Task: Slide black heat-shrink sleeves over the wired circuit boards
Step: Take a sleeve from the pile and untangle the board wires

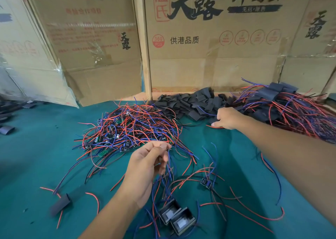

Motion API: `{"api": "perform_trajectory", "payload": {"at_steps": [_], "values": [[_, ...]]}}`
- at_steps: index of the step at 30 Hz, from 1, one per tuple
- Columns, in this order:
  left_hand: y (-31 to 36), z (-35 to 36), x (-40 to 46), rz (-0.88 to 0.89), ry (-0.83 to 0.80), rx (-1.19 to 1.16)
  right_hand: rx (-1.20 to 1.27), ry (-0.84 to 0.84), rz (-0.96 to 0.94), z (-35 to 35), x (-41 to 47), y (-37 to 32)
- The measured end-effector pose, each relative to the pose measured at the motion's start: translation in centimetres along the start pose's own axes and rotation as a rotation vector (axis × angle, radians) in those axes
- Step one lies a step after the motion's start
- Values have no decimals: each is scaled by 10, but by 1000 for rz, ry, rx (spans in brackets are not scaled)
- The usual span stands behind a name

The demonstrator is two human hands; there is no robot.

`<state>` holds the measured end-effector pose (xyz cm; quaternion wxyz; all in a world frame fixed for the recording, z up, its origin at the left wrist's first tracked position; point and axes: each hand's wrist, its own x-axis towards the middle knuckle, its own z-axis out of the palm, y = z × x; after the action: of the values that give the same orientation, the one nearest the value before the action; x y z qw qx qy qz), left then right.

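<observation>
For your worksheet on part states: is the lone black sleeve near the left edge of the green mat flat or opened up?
Flat: the sleeve lies collapsed beside loose wires.

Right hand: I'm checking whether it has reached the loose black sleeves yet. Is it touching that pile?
Touching. The head view shows the right hand with its fingers resting on the near edge of the black sleeve pile, no gap visible.
</observation>
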<state>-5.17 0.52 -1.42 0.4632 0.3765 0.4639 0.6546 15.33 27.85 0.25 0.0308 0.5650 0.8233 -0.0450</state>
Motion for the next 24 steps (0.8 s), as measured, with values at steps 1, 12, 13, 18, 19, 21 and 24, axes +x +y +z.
{"api": "perform_trajectory", "payload": {"at_steps": [1,12,13,18,19,21,24], "values": [[0,-1,1,-1,10,-7,46,-1,-5,1,1,2],[-3,4,1,-2,-5,0,74,112,141,6,18,5],[-3,3,2,2,1,-1,33,115,146,6,19,3],[-6,-1,4,18,39,103,-285,214,110,11,17,-6],[-7,-2,5,22,54,160,-339,229,102,9,15,-7],[-11,-3,6,52,56,315,-293,290,110,1,5,-15],[-12,-3,4,130,3,550,83,428,77,-12,-27,-40]]}}
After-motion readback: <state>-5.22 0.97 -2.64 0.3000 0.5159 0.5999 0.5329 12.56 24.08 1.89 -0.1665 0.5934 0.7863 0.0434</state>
